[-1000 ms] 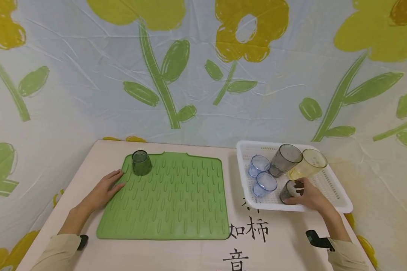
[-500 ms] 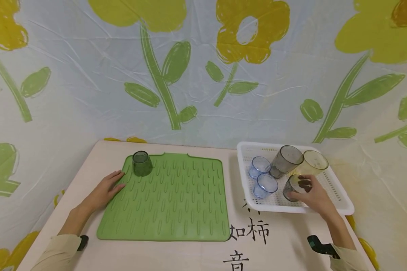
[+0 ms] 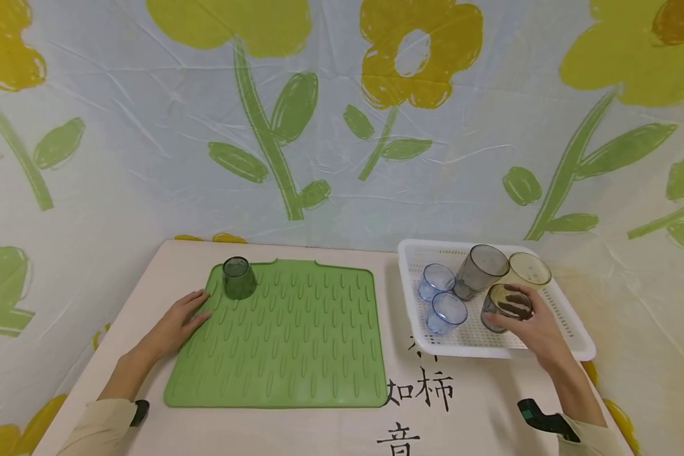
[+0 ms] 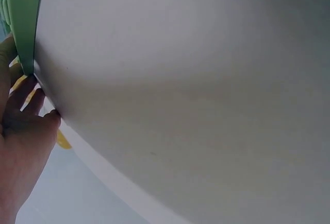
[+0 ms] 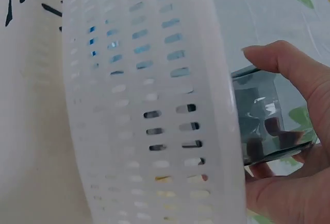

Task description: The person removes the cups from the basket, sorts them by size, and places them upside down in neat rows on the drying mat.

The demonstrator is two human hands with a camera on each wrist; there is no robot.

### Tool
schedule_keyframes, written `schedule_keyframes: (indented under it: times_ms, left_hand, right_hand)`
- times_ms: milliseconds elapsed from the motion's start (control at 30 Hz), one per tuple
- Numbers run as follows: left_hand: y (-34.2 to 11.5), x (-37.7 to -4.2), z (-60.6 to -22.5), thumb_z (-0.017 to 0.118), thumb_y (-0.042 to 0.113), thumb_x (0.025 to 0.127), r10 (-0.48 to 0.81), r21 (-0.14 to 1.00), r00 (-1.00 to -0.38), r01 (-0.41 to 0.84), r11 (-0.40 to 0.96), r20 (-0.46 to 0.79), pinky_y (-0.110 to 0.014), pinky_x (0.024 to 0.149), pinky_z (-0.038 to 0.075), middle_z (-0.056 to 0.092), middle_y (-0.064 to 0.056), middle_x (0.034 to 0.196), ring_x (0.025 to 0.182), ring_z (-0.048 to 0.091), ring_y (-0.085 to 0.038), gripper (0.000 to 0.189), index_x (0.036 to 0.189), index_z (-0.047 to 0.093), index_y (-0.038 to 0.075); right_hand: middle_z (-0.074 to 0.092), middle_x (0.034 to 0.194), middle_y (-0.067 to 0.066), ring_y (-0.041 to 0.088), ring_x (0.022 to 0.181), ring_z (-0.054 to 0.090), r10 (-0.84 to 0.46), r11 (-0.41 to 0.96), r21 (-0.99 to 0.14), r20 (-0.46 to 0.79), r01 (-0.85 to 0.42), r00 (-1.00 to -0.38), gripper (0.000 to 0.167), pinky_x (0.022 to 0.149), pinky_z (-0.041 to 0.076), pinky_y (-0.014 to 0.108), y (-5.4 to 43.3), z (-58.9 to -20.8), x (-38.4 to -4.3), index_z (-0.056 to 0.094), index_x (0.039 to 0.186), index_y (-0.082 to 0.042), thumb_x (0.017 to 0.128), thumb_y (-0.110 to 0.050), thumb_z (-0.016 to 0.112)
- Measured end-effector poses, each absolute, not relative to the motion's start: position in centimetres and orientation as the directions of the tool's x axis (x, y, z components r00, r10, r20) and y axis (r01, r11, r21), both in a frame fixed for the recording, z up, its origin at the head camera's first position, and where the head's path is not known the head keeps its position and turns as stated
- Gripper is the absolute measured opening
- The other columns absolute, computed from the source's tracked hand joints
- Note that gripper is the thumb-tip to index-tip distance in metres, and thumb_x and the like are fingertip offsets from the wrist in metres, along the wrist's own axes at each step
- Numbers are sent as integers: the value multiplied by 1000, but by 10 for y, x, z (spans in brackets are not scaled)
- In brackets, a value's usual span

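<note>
My right hand (image 3: 538, 324) grips a small dark grey glass (image 3: 495, 305) near the front of the white basket (image 3: 413, 329). In the right wrist view the thumb and fingers lie on opposite sides of that glass (image 5: 258, 100), with the basket wall hiding its lower part. My left hand (image 3: 173, 324) rests at the left edge of the green draining mat (image 3: 296, 354), its fingertips on the edge. A dark green-grey glass (image 3: 239, 282) stands upside down on the mat's far left corner.
Also in the basket are two small blue glasses (image 3: 448, 310), a tall grey glass (image 3: 481, 271) and a yellow glass (image 3: 530, 268) behind my right hand. Black characters (image 3: 433, 389) mark the pale table in front. A flowered cloth (image 3: 342, 209) hangs behind.
My right hand has lifted the small dark grey glass slightly and shifted it right and back, its mouth now turned more to view. The left hand stays put.
</note>
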State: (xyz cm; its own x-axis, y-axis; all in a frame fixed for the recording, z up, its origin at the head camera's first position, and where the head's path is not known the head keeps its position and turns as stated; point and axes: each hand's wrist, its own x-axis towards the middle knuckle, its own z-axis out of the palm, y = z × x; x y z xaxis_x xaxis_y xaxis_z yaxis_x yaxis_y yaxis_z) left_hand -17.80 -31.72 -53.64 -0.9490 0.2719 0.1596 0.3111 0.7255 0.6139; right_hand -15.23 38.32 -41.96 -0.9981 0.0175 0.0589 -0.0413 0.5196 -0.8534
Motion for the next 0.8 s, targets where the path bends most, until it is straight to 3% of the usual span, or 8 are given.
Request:
schedule_keyframes:
  times_ms: [233, 600, 800]
  left_hand:
    - [-317, -177, -535, 65, 11, 102, 267, 619, -955, 289, 731, 130, -73, 108, 30, 35, -42, 149, 138, 30, -63, 55, 144, 45, -18]
    - [-319, -178, -536, 65, 10, 102, 276, 608, -946, 323, 725, 173, -74, 107, 31, 37, -43, 147, 135, 33, -64, 53, 143, 46, -18]
    - [-316, -178, -532, 66, 10, 102, 273, 614, -952, 301, 730, 142, -73, 108, 31, 36, -42, 148, 136, 32, -63, 54, 143, 45, -18]
  right_hand:
    - [50, 135, 4, -4, 110, 56, 31, 512, -857, 89, -61, -996, 73, 83, 50, 10, 373, -413, -151, 35, 152, -4, 93, -12, 78]
    - [50, 141, 16, -5, 113, 55, 28, 499, -863, 110, -81, -994, 74, 86, 50, 9, 353, -399, -158, 36, 155, -4, 95, -17, 77]
    - [49, 143, 16, -4, 114, 56, 25, 458, -884, 120, -96, -992, 72, 87, 51, 9, 340, -394, -163, 37, 155, -5, 96, -16, 76]
